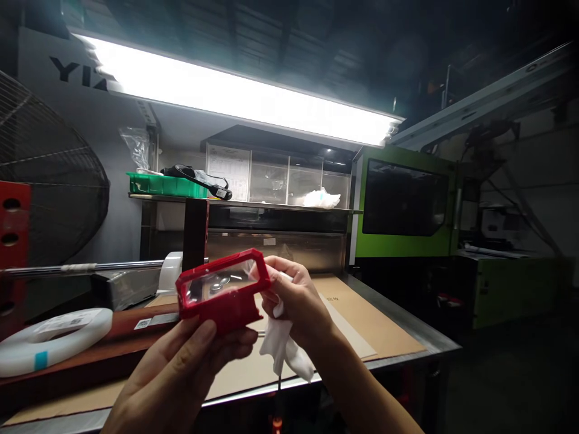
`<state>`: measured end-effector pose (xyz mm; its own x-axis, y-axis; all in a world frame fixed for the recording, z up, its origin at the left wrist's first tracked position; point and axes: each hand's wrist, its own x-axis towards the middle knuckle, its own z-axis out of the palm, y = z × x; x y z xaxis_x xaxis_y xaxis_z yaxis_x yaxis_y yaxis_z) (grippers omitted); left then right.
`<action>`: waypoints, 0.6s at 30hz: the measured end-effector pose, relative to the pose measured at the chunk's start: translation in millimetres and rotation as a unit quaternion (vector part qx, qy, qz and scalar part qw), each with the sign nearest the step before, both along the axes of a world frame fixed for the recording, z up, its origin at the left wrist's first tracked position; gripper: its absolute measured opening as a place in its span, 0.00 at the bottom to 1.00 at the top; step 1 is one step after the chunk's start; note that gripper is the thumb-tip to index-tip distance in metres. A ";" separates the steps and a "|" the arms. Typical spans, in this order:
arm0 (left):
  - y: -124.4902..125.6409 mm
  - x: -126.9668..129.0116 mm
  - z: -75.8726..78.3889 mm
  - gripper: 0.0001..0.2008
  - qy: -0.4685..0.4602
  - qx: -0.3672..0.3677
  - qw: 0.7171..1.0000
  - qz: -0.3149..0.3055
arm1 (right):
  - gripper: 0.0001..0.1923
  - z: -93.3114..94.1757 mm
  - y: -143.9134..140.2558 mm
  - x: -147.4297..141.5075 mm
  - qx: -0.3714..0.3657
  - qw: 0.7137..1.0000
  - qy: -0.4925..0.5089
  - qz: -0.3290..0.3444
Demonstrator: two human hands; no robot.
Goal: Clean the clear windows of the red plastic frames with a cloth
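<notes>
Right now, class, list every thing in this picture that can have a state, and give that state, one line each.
Left hand: shut on the red part, gripping it from below.
Right hand: shut on the white cloth, at the part's right end.
Red part: held up off the bench, clear window facing up.
White cloth: crumpled, hanging from the hand.
Strip light: on.
Fan: cannot tell whether running.

**Hidden and cut-off parts**

The lower edge of the red plastic part [221, 291] is covered by the left hand [181, 367]. Most of the white cloth [283, 346] is bunched inside the right hand [296, 301]. The fan [45, 199] is cut off at the left edge. The sheet [228, 170] cannot be read.
</notes>
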<state>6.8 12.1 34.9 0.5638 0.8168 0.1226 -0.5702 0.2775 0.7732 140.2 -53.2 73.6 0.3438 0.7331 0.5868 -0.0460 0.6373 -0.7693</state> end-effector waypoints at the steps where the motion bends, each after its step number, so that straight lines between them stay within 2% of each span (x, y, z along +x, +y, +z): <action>1: 2.0 2.4 5.9 0.25 0.007 0.026 0.999 -0.019 | 0.13 0.3 3.1 0.4 -0.001 0.999 0.022 0.027; 6: 6.9 15.2 44.1 0.21 -0.036 0.203 0.974 -0.091 | 0.17 11.1 17.3 3.0 0.016 0.991 0.080 0.107; 12: 0.0 25.3 81.4 0.18 -0.110 0.306 0.939 -0.115 | 0.17 42.4 17.8 6.6 0.066 0.988 0.091 0.110; 18: -3.7 28.3 107.1 0.11 -0.116 0.408 0.890 -0.168 | 0.13 68.0 5.9 6.5 0.106 0.980 0.085 0.144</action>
